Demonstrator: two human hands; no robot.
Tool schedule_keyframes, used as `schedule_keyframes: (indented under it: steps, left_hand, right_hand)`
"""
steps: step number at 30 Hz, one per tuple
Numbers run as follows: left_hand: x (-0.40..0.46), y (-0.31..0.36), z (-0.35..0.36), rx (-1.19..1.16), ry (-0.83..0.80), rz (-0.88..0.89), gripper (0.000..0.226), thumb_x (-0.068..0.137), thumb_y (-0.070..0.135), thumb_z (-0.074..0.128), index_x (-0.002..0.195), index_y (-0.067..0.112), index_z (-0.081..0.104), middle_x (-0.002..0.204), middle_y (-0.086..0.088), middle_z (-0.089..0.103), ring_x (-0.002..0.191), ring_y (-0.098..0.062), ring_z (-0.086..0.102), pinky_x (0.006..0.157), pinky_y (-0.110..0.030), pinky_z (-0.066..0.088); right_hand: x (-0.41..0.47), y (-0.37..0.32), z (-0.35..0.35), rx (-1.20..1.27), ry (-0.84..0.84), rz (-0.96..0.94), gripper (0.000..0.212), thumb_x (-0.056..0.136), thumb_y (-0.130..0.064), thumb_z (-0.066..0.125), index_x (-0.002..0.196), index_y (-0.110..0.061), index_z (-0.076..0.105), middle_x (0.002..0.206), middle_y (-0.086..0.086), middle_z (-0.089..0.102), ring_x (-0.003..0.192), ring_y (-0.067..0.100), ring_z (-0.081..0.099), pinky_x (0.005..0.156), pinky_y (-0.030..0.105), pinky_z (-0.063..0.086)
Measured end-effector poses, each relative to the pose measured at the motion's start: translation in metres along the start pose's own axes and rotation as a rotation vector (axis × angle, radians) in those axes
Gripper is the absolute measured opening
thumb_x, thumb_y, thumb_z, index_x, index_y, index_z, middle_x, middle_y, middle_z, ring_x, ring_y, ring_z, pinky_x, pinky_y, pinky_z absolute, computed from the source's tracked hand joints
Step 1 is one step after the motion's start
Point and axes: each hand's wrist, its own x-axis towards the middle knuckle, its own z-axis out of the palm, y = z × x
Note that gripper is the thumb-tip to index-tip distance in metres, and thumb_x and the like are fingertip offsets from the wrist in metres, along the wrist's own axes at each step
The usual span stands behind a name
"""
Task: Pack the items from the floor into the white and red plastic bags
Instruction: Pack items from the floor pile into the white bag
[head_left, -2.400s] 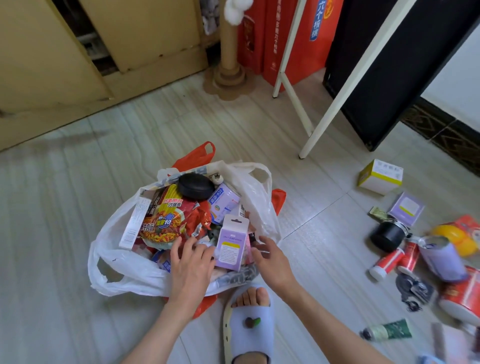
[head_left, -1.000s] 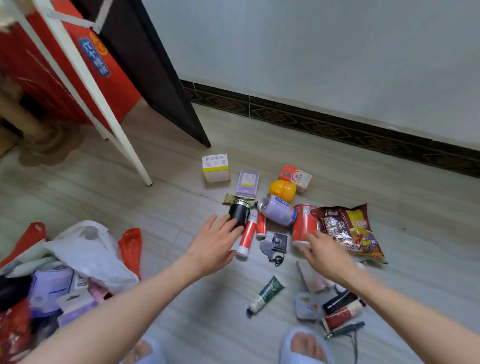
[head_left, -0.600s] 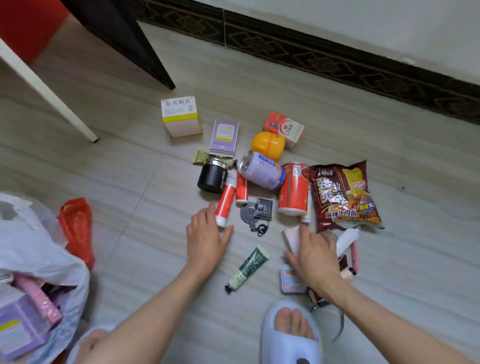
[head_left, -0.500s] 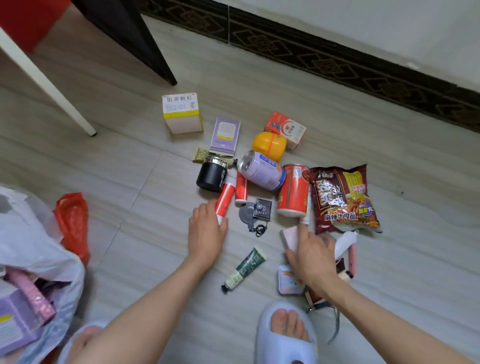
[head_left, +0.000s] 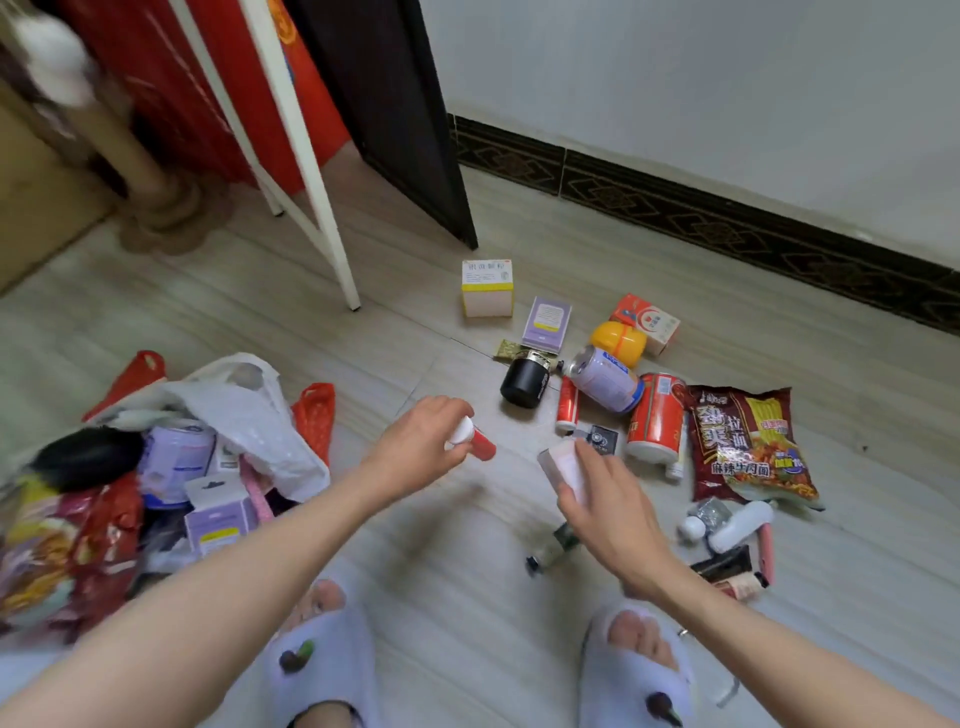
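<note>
Nearest me, my right hand (head_left: 602, 499) has its fingers curled round a small pale box (head_left: 563, 467), lifted just above the floor (head_left: 467, 571). My left hand (head_left: 421, 441) pinches a red tube with a white cap (head_left: 470, 439), long axis running left to right. The white bag (head_left: 244, 410), with the red bag (head_left: 311, 415) under it, lies open to the left, so the left hand is nearer. Farther right, cans and boxes wait unpacked.
</note>
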Motion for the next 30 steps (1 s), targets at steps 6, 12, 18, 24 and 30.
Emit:
schedule_keyframes:
  steps: [6, 12, 18, 24, 30]
  left_hand:
    - [-0.072, -0.008, -0.091, 0.13, 0.103, -0.052, 0.024, 0.083, 0.023, 0.061, 0.102, 0.01, 0.056, 0.098, -0.003, 0.058, 0.096, -0.02, 0.052, 0.073, -0.024, 0.034]
    - [-0.157, -0.051, -0.161, 0.152, 0.155, -0.185, 0.028, 0.079, 0.024, 0.065, 0.103, 0.011, 0.058, 0.095, 0.0, 0.049, 0.096, -0.021, 0.052, 0.081, -0.031, 0.04]
    - [-0.238, -0.107, -0.148, -0.078, 0.555, -0.576, 0.027, 0.072, 0.016, 0.074, 0.096, 0.009, 0.063, 0.094, 0.001, 0.061, 0.087, -0.014, 0.053, 0.071, -0.018, 0.03]
    - [-0.291, -0.146, -0.086, -0.16, 0.594, -0.766, 0.038, 0.077, 0.013, 0.072, 0.113, 0.009, 0.063, 0.107, -0.007, 0.059, 0.099, -0.021, 0.056, 0.084, -0.018, 0.035]
    - [-0.31, -0.168, -0.061, -0.074, 0.689, -0.848, 0.04, 0.071, 0.002, 0.075, 0.11, 0.002, 0.064, 0.101, -0.012, 0.053, 0.094, -0.023, 0.053, 0.084, -0.014, 0.031]
  right_hand:
    - [-0.018, -0.093, -0.019, 0.03, -0.01, -0.217, 0.041, 0.089, -0.035, 0.049, 0.126, -0.018, 0.044, 0.119, 0.008, 0.055, 0.111, 0.027, 0.05, 0.084, 0.035, 0.04]
    - [-0.025, -0.185, -0.042, -0.035, -0.166, -0.372, 0.044, 0.089, -0.039, 0.05, 0.125, -0.015, 0.044, 0.122, 0.009, 0.059, 0.11, 0.027, 0.054, 0.087, 0.034, 0.044]
    - [-0.015, -0.251, 0.025, -0.074, -0.311, -0.32, 0.044, 0.09, -0.04, 0.049, 0.122, -0.011, 0.048, 0.113, 0.011, 0.063, 0.105, 0.029, 0.057, 0.075, 0.028, 0.04]
    - [-0.016, -0.271, 0.125, 0.056, -0.487, -0.187, 0.041, 0.086, -0.027, 0.055, 0.123, -0.012, 0.049, 0.115, 0.011, 0.064, 0.105, 0.026, 0.059, 0.079, 0.025, 0.043]
    - [-0.019, -0.281, 0.186, 0.026, -0.516, -0.265, 0.039, 0.087, -0.032, 0.057, 0.118, -0.009, 0.053, 0.106, 0.011, 0.065, 0.1, 0.027, 0.059, 0.076, 0.028, 0.043]
